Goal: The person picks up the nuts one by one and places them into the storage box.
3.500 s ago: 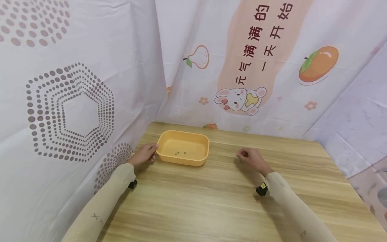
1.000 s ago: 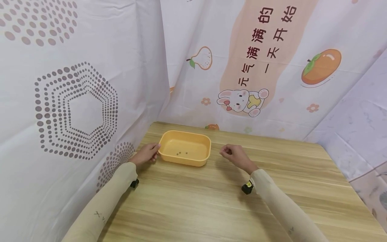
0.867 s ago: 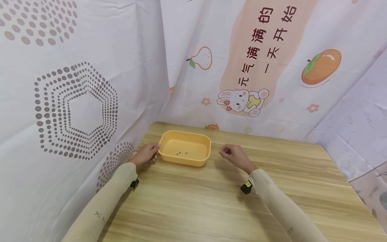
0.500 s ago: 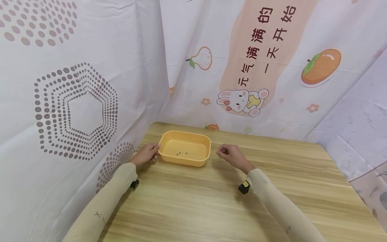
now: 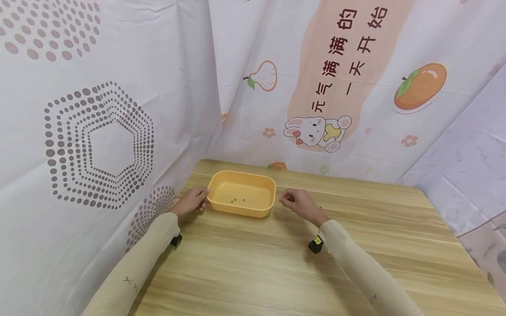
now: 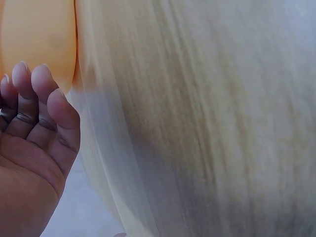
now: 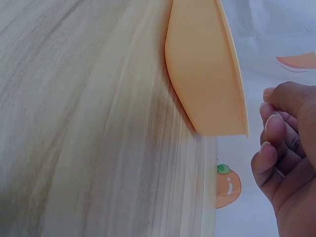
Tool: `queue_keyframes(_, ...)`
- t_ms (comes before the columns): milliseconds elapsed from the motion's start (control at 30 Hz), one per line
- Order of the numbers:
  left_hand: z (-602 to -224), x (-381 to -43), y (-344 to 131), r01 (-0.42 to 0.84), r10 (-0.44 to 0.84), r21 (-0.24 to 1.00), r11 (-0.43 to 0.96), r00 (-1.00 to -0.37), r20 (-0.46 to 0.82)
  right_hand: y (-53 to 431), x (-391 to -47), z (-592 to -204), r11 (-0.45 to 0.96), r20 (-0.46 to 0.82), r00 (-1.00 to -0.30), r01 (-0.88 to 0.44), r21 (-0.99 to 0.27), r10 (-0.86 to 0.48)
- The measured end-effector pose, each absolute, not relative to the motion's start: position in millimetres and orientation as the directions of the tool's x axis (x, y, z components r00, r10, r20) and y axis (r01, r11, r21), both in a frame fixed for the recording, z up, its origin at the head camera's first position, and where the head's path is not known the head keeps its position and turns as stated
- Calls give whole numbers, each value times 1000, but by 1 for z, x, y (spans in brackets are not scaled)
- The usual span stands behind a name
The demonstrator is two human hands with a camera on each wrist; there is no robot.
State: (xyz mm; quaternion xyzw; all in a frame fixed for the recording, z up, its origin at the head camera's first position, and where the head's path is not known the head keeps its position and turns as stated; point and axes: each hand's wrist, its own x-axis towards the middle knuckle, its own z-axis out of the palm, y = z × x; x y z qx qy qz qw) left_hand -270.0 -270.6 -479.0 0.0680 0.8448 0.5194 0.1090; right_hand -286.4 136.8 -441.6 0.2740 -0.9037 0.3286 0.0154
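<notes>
In the head view, my left hand [image 5: 190,202] holds the left end of a yellow plastic basin [image 5: 239,210], its thumb at the rim. The left wrist view has the bent fingers [image 6: 63,113] against the basin's wall [image 6: 42,37]. Several tiny grey round pieces [image 5: 243,200] lie on the basin floor. Just right of the basin hovers my right hand [image 5: 301,204], thumb and forefinger pinched together. Whatever small piece they pinch is hidden by the fingertips. In the right wrist view, the other fingers [image 7: 275,131] curl loosely, apart from the basin's end wall [image 7: 205,64].
The basin stands near the far left corner of a wood-grain table [image 5: 253,259]. A patterned white curtain [image 5: 178,87] hangs along the left side and the back. Beside my right wrist is a dark speck [image 5: 320,207], too small to identify.
My right hand has drifted left, from well right of the basin to close beside its right end, fingers pinched throughout. The left hand keeps its hold and the basin stays put.
</notes>
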Motion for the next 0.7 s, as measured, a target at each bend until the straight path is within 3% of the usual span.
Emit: queue_keyframes(700,-484,-274,-273,-21,212,896,443,-969,-127,124,-281,-442,596,192,-821,-531,-602,-537)
